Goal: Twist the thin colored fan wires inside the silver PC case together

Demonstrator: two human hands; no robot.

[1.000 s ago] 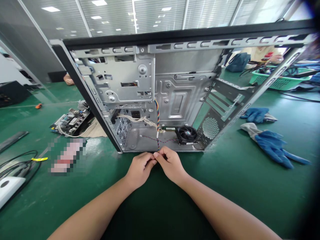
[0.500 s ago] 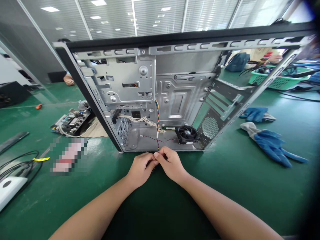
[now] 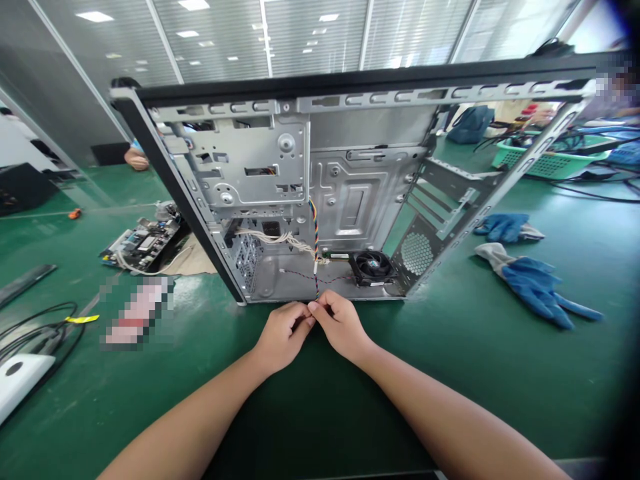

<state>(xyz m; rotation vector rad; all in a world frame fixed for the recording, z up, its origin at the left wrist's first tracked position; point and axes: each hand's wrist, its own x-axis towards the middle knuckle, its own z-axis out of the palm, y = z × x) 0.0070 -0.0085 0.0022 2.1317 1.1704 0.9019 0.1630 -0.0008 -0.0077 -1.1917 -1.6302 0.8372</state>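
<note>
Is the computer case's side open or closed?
Open: the computer case has no side panel, so its fan and wires show.

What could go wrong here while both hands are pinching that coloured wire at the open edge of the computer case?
The left hand and right hand pinch the thin wire close together, so a hard tug may strain where it joins inside. The wire crosses the case at its bare metal edge, which might scrape it or a finger. The fan lies close by inside, and its own thin lead could get snagged.
</note>
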